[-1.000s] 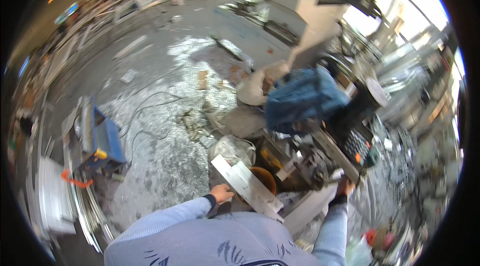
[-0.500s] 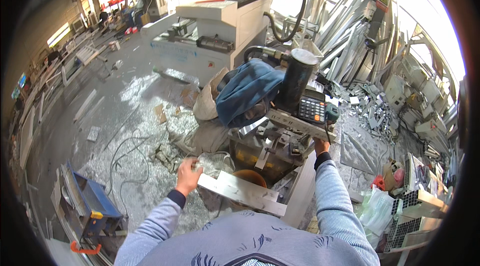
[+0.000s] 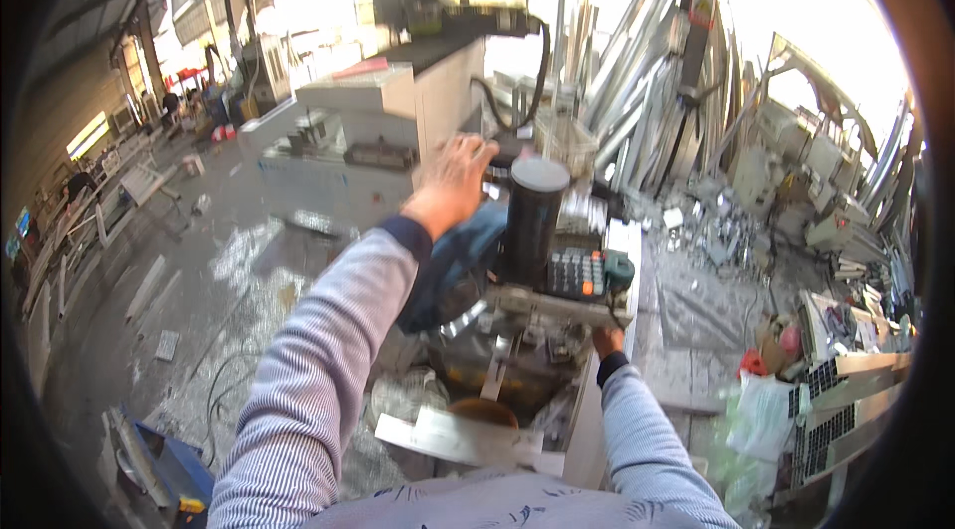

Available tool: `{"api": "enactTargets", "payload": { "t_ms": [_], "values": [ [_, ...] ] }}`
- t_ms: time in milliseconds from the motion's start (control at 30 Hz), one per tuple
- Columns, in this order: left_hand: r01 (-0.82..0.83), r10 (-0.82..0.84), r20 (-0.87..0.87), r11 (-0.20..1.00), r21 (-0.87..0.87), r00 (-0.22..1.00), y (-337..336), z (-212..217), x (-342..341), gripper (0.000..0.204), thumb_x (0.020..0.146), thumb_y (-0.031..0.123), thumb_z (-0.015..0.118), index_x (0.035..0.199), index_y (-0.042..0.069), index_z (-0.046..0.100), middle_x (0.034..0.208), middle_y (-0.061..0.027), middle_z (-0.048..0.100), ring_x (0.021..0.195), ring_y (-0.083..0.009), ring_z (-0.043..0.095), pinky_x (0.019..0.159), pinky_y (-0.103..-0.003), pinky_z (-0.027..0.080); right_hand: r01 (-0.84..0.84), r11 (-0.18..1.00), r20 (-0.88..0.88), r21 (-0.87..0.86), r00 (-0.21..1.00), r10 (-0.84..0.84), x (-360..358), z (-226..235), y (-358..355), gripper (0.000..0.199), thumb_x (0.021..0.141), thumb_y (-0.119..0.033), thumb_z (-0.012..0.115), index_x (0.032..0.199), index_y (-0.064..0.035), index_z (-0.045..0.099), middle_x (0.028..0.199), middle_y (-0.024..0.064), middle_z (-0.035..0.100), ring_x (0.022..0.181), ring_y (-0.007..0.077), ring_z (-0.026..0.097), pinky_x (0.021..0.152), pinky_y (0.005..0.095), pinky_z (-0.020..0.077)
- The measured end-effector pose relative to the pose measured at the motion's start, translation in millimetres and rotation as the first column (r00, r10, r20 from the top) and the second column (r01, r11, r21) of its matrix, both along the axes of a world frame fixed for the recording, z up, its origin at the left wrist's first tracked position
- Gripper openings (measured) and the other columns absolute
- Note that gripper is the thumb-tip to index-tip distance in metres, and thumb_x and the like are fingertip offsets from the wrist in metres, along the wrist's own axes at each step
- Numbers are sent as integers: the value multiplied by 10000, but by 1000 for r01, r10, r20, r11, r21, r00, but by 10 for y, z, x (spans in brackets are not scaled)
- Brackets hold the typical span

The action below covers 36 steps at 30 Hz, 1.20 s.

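We stand at a cutting machine (image 3: pixel 537 330) in a cluttered workshop, and we place everything from it. Its bench (image 3: pixel 597 429) is strewn with shavings, and a flat metal bar (image 3: pixel 453 436) lies on the near edge, in front of an orange disc (image 3: pixel 482 413). Behind the machine stand a large white machine (image 3: pixel 368 131) and leaning metal profiles (image 3: pixel 637 101). On top sits a black cylindrical motor (image 3: pixel 532 220). Our left hand (image 3: pixel 453 181) is raised just left of the motor's top, arm stretched forward, fingers loosely spread and holding nothing. Our right hand (image 3: pixel 605 338) rests at the machine's right edge, below a green keypad (image 3: pixel 582 273); we cannot tell how its fingers stand.
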<state>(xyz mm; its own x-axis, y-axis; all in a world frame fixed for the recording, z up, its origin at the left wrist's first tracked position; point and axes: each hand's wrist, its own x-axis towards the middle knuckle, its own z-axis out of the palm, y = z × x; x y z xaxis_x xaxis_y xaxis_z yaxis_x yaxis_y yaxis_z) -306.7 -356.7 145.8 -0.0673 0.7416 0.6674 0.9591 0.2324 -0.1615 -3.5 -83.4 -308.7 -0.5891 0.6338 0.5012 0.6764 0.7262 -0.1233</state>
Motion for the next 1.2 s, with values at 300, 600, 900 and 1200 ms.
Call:
{"api": "enactTargets", "payload": {
  "t_ms": [300,600,900,1200],
  "values": [
    [-68,68,-25,756,-652,997,708,152,-297,358,773,381,756,1026,131,797,1022,-111,771,949,-304,734,813,-426,585,-191,962,-139,-195,976,166,431,501,-88,311,972,-236,568,1196,-54,685,1225,202,687,1187,376,610,1014,454,464],
    [-99,153,361,982,-163,920,580,-119,-152,214,856,176,704,1034,86,780,1131,-151,746,1082,-285,713,926,-429,564,-252,802,-368,-542,929,44,410,590,-8,388,958,-160,598,1317,-15,603,1314,161,649,1215,289,603,1057,413,458],
    [-124,233,243,910,-395,942,531,42,-153,232,849,183,630,986,64,775,1082,-178,749,1063,-312,720,902,-401,575,-138,905,-345,-402,939,-10,236,455,-181,349,978,-245,604,1273,-62,638,1292,160,655,1238,346,574,1065,453,420],
    [-113,167,210,962,-247,963,620,-48,-247,171,818,256,673,877,156,798,949,-178,752,934,-386,725,842,-457,588,-9,1000,-304,26,952,16,41,356,-206,257,927,-213,558,1072,-111,744,1039,125,744,965,332,710,811,498,542]
  ]
}}
